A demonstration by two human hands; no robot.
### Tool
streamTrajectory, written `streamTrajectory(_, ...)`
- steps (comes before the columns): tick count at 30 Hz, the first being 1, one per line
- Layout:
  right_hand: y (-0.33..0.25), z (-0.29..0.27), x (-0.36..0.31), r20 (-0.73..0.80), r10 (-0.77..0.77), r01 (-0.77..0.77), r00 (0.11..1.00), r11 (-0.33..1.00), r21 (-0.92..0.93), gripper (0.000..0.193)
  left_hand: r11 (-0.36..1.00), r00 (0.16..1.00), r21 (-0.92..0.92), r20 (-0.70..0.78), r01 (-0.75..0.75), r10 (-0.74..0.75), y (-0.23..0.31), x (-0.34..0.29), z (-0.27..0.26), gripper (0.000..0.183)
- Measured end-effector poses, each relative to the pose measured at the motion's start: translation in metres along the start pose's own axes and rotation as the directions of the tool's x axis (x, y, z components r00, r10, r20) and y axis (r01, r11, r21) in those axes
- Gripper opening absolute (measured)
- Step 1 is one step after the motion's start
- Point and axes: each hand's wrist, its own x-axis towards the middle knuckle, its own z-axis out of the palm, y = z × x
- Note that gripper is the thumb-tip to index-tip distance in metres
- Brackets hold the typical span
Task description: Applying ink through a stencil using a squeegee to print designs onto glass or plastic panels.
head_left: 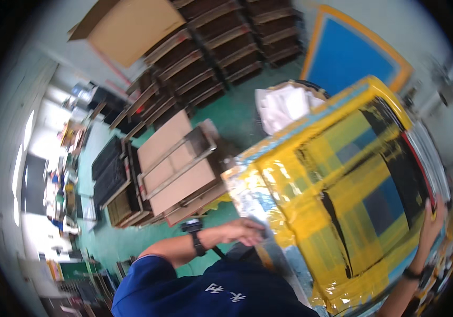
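A large yellow-taped printing screen slants across the right side, with black ink smears and blue-grey mesh windows. Along its right rim lies a long silver squeegee-like bar with a red strip. My right hand is at the near end of that rim, thumb and fingers closed about the screen's edge; the bar's end touches or nearly touches them. My left hand hovers by the screen's left side, fingers loosely bent and apart. A greyish patch near its fingertips is too blurred to name.
White cloth or paper fills a bin beyond the screen. Flat cardboard lies on a rack at left; dark slatted racks stand behind. A blue screen with an orange frame leans on the wall. The floor is green.
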Motion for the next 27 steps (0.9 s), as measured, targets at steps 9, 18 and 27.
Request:
streamTrajectory(9,-0.136,-0.086,-0.197,0.135,0.196,-0.19,0.971,0.98,-0.058,0.037,0.891,0.993,-0.45,0.071,-0.049,0.09,-0.006,0.014,0.017,0.037)
streamTrajectory(18,-0.29,-0.199,-0.228,0.023,0.284,-0.275,0.958,0.942,-0.194,0.082,0.083,0.787,0.896,0.336,-0.437,0.518,0.075,0.03,0.015,0.041)
streamTrajectory(27,-0.213,-0.31,-0.096,-0.234,0.088,-0.172,0.968,0.913,-0.369,0.06,0.307,0.717,0.733,0.339,-0.607,0.609,0.156,0.13,0.101,0.05)
